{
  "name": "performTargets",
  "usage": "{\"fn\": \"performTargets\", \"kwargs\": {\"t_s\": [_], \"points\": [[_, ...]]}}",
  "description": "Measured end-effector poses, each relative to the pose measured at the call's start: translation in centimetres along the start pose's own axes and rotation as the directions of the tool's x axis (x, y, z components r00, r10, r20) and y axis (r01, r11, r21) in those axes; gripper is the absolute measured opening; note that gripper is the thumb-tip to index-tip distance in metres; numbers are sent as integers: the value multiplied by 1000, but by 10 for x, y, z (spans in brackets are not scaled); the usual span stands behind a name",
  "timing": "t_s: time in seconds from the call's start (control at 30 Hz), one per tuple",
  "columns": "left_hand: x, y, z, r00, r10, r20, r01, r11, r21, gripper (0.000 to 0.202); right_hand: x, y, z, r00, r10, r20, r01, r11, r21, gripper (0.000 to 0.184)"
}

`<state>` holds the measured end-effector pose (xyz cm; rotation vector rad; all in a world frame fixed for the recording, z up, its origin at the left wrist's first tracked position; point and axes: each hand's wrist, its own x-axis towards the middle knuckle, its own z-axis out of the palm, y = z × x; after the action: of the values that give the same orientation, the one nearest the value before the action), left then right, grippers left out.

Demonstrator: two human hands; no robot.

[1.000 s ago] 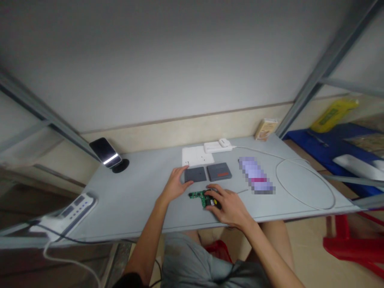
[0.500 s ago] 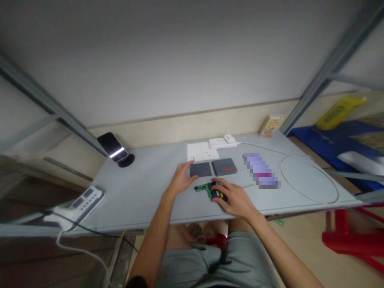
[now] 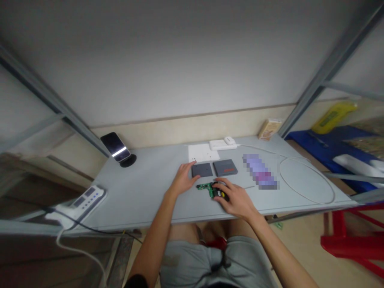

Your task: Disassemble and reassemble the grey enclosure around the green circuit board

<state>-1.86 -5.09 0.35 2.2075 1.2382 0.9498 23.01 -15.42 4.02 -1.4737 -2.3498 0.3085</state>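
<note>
My left hand (image 3: 184, 178) is at the left end of a flat dark grey panel (image 3: 203, 170), thumb at its near edge and a finger at its far corner. The panel lies on the table. In my right hand (image 3: 235, 198) is a green circuit board (image 3: 210, 189) with a black part (image 3: 220, 193) attached, the fingers closed over the black part. A grey box-shaped case (image 3: 225, 168) with red marking lies just right of the panel. Behind them is a white sheet (image 3: 199, 152) with several tiny dark pieces on it. A thin rod (image 3: 248, 187) lies beyond my right hand.
White devices (image 3: 222, 144) with a looping cable (image 3: 327, 196) sit at the back. A blurred-out purple item (image 3: 260, 171) lies right, a small box (image 3: 270, 129) behind it. On the left are a phone on a stand (image 3: 115, 147) and a power strip (image 3: 89, 200).
The view has shifted slightly. Both hands keep nearly the same places, with the panel and the circuit board hardly moved.
</note>
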Motion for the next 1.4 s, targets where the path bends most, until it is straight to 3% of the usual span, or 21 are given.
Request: {"fn": "performTargets", "kwargs": {"t_s": [0.27,0.57,0.9,1.3,1.4], "points": [[1,2,-1,997,71,15,-72,996,55,61,-1,2,2,999,-5,-47,6,1000,27,38],[0,4,-2,998,58,18,-59,997,56,60,0,7,8,995,-44,-85,47,998,34,29],[0,3,-2,998,67,-15,-66,997,29,57,0,7,5,991,-69,-111,74,996,40,39],[1,-7,5,993,-76,-91,67,993,-93,55,1,10,12,974,-132,-186,135,991,4,29],[2,-10,8,991,-93,-93,79,987,-143,55,8,4,11,966,-88,-245,82,996,-33,31]]}}
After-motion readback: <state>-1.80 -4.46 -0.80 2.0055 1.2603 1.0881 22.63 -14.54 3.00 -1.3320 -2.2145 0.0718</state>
